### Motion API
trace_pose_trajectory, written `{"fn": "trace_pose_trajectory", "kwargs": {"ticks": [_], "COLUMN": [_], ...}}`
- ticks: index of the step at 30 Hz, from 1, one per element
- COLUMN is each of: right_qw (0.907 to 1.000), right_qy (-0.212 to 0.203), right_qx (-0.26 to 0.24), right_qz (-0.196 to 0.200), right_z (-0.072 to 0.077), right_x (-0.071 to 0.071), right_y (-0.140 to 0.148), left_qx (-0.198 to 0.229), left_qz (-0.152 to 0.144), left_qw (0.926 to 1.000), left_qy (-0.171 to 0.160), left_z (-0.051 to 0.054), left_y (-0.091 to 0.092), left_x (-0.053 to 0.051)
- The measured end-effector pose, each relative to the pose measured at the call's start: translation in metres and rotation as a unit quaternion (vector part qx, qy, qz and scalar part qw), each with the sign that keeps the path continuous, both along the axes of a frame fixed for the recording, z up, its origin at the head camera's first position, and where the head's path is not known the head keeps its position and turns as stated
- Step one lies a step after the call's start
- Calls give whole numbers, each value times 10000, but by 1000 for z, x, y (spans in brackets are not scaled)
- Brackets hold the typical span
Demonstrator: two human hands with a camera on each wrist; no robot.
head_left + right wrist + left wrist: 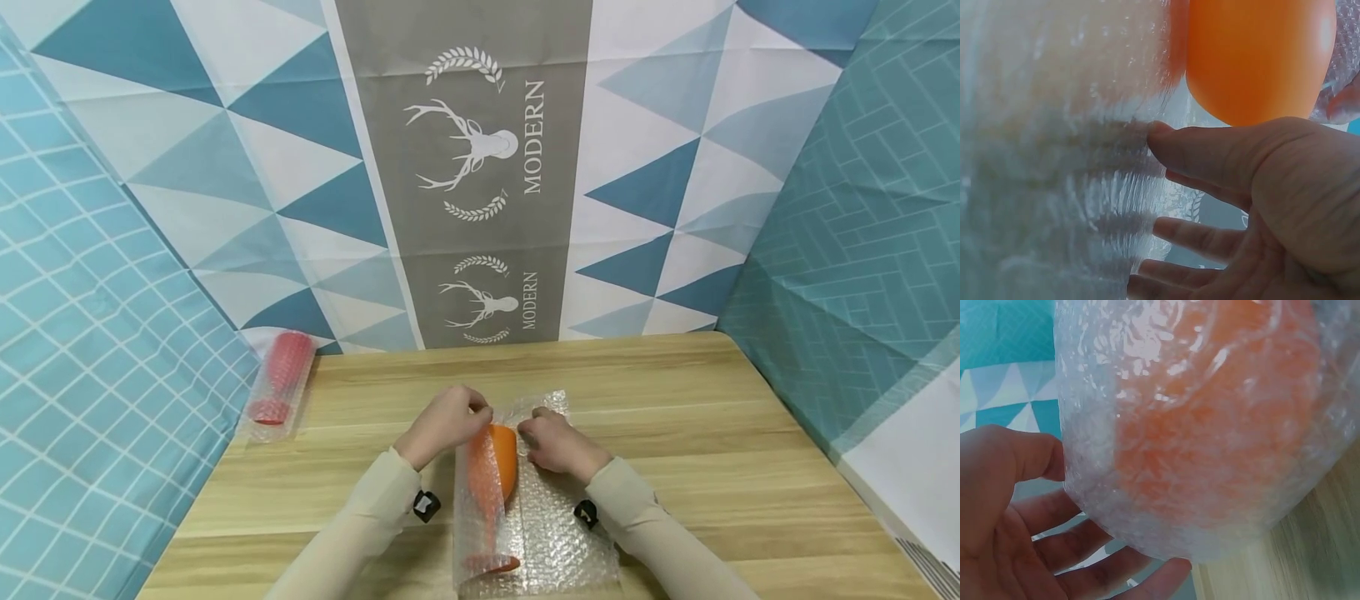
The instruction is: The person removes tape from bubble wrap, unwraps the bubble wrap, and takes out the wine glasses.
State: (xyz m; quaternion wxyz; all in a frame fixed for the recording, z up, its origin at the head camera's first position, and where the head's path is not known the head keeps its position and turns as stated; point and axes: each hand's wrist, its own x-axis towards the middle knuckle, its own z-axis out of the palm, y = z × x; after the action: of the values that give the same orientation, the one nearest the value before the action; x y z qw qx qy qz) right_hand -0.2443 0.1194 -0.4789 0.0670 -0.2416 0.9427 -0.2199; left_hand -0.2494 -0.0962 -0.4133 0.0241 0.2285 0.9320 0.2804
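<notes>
Well left of the orange goblet [506, 462], a wrapped red goblet [290, 358] lies clear of the work. Beside the orange goblet's top, the left hand [450, 423] pinches the bubble wrap [570, 533], seemingly to hold it over the half-covered orange goblet. Just right, the right hand [558, 442] pinches the wrap's other side, probably to steady it.

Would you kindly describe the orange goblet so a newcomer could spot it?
On the wooden table, find the bubble wrap held by the left hand and right hand. On it lies the orange goblet, partly under a flap; unlike the wrapped red goblet at the table's far left, its bowl is partly bare.
</notes>
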Motion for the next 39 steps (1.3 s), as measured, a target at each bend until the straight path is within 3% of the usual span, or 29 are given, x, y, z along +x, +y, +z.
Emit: {"fn": "trace_pose_trajectory", "kwargs": {"ticks": [11, 23, 26, 29, 35, 39], "right_qw": [10000, 9997, 9997, 9999, 9999, 9999], "right_qy": [92, 254, 228, 142, 21, -11], "right_qx": [4, 31, 17, -9, 58, 107], "right_qz": [38, 15, 5, -32, -92, -101], "right_z": [-4, -7, -7, -6, -4, -4], "right_x": [0, 1, 1, 1, 2, 0], "right_y": [-1, 0, 0, 0, 0, 0], "left_qx": [480, 1144, 1164, 1113, 776, 603], "left_qz": [339, 919, 849, 567, -5, -45], "left_qw": [9982, 9891, 9893, 9916, 9970, 9981], "left_qy": [129, 155, 226, 326, 63, 112], "left_z": [1, 3, 2, 1, -1, 0], "left_y": [-10, -29, -35, -39, -45, -48], "left_x": [3, 5, 5, 5, 4, 4]}}
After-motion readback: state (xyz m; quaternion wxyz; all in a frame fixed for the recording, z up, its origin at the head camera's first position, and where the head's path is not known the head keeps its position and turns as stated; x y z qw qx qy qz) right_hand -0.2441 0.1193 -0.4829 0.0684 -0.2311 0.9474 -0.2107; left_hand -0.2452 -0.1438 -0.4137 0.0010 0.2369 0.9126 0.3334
